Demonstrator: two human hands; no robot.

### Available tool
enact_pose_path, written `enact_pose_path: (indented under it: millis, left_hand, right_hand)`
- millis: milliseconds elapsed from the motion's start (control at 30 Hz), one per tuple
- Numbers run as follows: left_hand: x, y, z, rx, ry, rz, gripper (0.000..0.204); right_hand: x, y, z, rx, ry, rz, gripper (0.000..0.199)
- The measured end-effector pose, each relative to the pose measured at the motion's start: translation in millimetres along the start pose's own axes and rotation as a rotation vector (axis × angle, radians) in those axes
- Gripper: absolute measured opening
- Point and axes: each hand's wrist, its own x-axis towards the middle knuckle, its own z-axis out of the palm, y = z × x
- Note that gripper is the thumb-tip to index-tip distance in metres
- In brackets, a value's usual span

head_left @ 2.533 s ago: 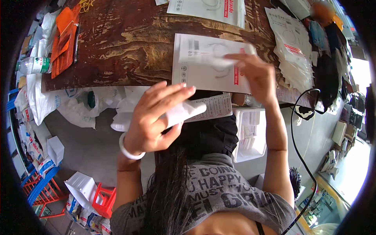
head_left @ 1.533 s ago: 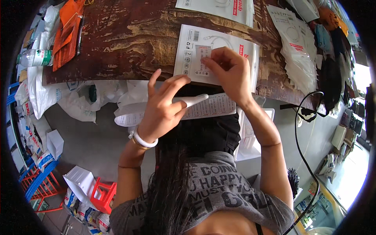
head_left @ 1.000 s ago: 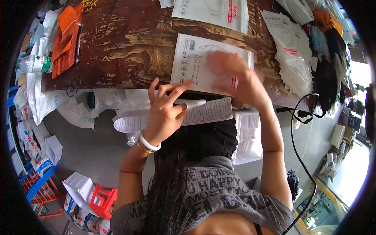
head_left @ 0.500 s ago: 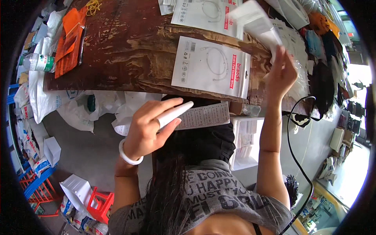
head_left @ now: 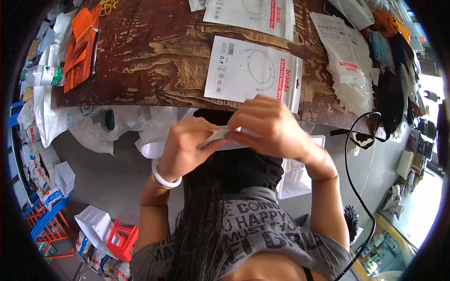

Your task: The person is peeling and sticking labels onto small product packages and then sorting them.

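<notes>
left hand [head_left: 185,143], right hand [head_left: 271,127]: pinching white strip [head_left: 219,135] | printed pouch [head_left: 253,70] beyond, edge partly hidden | bottle [head_left: 44,75], orange packets [head_left: 79,58] far left

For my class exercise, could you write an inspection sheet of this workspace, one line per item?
Surface: wooden table, brown and worn.
Job's things: white package lying flat near the front edge; white paper, partly hidden.
Clutter: orange pouch and bottle at left; loose package pile at right.
Hands: left hand pinches the white paper; right hand meets it, grip unclear.
Cables: black cable hanging at right.
Surroundings: red stool and white bin at lower left.
</notes>
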Motion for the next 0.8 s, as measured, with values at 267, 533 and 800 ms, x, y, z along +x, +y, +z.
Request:
enact_pose_path:
  millis: [267, 533, 800]
  left_hand:
    - [7, -8, 5, 0.244, -0.080, 0.105, 0.014]
    - [11, -17, 32, 0.375, -0.069, 0.060, 0.007]
    - [9, -25, 28, 0.293, -0.010, 0.041, 0.010]
  right_hand:
    - [10, 47, 14, 0.262, 0.416, 0.592, 0.017]
    - [11, 50, 28, -0.259, 0.377, 0.451, 0.034]
    - [-18, 62, -16, -0.307, 0.111, 0.274, 0.052]
